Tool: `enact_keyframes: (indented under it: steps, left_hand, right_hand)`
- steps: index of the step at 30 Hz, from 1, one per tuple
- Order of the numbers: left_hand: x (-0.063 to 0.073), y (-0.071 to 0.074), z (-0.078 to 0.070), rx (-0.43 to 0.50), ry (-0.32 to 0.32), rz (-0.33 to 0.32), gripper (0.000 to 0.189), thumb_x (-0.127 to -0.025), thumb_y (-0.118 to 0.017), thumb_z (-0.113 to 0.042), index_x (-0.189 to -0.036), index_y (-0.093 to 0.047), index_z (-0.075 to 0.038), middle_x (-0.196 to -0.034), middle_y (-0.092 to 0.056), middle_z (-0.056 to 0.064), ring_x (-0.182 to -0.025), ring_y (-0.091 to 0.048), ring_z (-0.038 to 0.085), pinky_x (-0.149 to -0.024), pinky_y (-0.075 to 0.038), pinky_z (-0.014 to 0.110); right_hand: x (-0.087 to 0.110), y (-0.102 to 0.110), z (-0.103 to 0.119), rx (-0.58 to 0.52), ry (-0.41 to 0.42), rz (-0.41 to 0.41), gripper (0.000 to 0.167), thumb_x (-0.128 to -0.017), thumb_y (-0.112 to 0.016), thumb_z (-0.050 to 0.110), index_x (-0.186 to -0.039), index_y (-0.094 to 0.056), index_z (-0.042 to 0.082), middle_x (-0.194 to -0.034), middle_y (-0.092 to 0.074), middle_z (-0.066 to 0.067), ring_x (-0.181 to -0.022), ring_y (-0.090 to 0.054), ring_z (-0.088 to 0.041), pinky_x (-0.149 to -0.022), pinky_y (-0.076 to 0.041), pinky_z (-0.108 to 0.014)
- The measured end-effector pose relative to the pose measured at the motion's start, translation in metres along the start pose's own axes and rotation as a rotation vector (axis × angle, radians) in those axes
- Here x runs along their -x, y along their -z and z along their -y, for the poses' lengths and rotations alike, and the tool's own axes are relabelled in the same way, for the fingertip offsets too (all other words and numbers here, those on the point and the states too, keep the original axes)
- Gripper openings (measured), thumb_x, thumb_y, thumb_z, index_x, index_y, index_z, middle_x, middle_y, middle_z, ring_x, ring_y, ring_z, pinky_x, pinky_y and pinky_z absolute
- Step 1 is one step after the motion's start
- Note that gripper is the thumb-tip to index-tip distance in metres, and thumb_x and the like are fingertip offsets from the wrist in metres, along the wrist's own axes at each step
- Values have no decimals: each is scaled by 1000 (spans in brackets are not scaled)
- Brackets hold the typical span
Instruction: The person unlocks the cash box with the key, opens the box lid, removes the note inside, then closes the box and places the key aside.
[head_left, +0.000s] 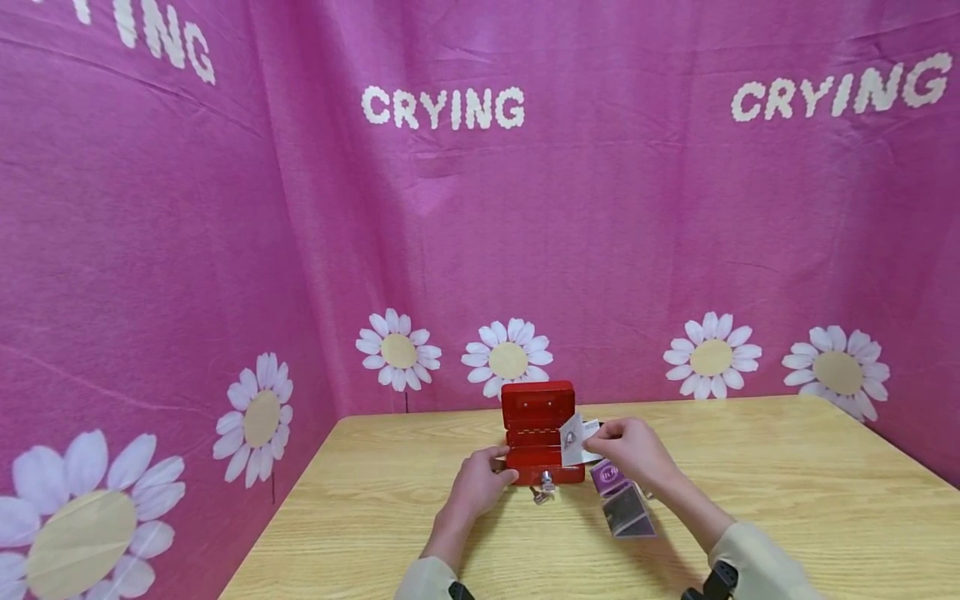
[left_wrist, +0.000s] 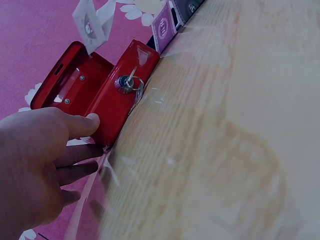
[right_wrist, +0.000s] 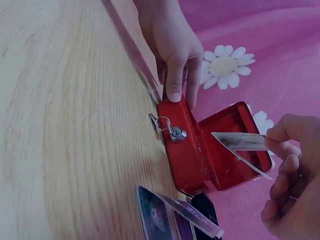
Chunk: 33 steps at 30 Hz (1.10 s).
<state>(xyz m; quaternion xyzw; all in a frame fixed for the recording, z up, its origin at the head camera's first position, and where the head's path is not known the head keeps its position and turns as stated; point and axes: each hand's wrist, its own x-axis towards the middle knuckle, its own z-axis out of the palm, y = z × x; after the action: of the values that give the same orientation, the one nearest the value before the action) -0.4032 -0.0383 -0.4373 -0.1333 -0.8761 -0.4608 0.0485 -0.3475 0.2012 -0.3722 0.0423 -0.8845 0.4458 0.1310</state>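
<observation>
A small red metal cash box [head_left: 545,473] stands on the table with its lid raised. A silver lock with keys [left_wrist: 131,84] in it sits on the front. My left hand [head_left: 478,483] grips the left end of the box, thumb on its front edge and fingers around the side. Between thumb and fingertips, my right hand [head_left: 633,450] pinches a folded white card [right_wrist: 245,141] with a small picture on it. The card hangs over the right part of the box, in front of the raised lid.
Right of the box, a purple card [head_left: 608,477] and a dark folded card piece [head_left: 627,510] stand on the wooden table [head_left: 360,517]. A pink curtain [head_left: 600,250] with daisies and white lettering hangs behind the table and along its left side.
</observation>
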Motion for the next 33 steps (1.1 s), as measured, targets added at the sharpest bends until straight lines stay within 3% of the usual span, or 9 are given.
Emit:
enact_keyframes:
  steps: [10,20,33]
  left_hand:
    - [0,0,0,5,-22,4,44,-92,-69,-10,-134,-60,1,-117,-71,15,-99,-67,22,-93,-54,45]
    - [0,0,-2,8,-23,3,44,-92,-69,-10,-133,-60,1,-116,-71,14,-99,-67,23,-92,-54,45]
    - [0,0,1,23,-8,6,43,-92,-69,-10,-133,-61,1,-117,-71,13,-99,-66,23,-91,-55,44]
  right_hand:
    - [12,14,-5,51,-5,11,15,-83,-72,21,-81,-71,6,-77,-66,-3,-71,-51,-14,-66,-42,-28]
    - [20,32,-19,63,6,13,17,-83,-71,20,-78,-68,4,-67,-54,6,-62,-44,-8,-55,-38,-24]
    - [27,48,-35,46,-10,10,18,-83,-71,20,-78,-67,3,-66,-53,6,-59,-43,-6,-52,-38,-23]
